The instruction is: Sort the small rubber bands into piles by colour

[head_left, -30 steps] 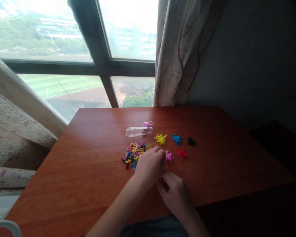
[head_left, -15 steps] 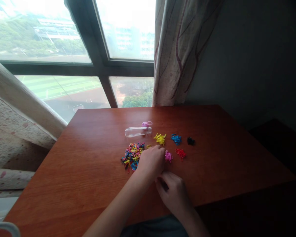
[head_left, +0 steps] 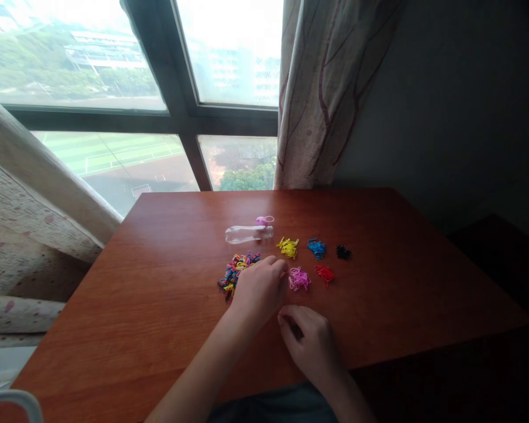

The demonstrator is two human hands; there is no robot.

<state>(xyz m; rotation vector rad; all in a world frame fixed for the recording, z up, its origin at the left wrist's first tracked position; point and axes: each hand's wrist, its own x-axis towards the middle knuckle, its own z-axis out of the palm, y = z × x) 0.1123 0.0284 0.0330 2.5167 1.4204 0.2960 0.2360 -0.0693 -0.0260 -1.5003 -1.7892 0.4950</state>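
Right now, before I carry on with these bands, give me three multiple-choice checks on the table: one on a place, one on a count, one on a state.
1. Where does the pink pile lie?
A. Just right of the left hand
B. Inside the bottle
C. At the table's far right edge

2. How many one-colour piles lie apart from the mixed pile?
A. Two
B. Three
C. Five

3. How is the clear bottle placed?
A. Upright
B. Lying on its side
C. Held in the right hand

Answers:
1 A: the pink bands sit beside the left hand's fingertips.
2 C: yellow, blue, black, pink and red piles.
3 B: it lies lengthwise on the table, untouched by either hand.
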